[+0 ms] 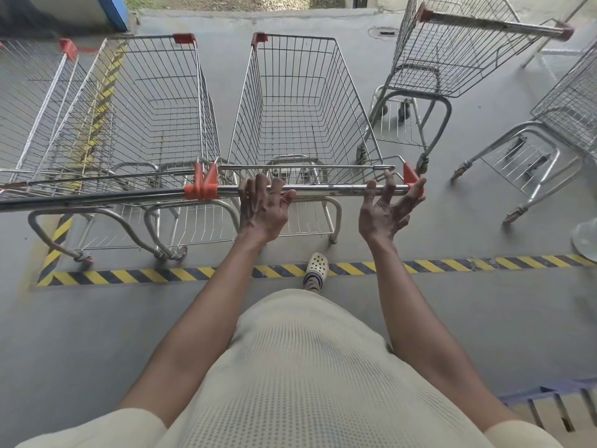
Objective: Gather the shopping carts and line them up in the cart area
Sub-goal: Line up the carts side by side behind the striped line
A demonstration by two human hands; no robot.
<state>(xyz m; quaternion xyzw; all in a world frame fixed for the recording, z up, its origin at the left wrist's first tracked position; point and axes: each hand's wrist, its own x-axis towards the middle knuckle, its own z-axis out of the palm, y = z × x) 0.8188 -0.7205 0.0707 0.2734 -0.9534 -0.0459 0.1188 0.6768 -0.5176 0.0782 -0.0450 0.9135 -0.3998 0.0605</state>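
A wire shopping cart [297, 101] with orange corner caps stands straight ahead of me inside the striped floor marking. Its chrome handle bar [326, 189] runs across in front of me. My left hand [263, 206] rests on the bar's left part with fingers spread over it. My right hand [386, 210] is open near the bar's right end, fingers splayed, fingertips at the bar. A second cart [148, 101] stands close beside it on the left, and a third cart [35, 101] at the far left.
Two more carts stand loose at the right: one [452, 50] at the back, another [568, 108] at the edge. Yellow-black tape [452, 265] marks the area's front border. My foot in a white clog [317, 265] is on the tape.
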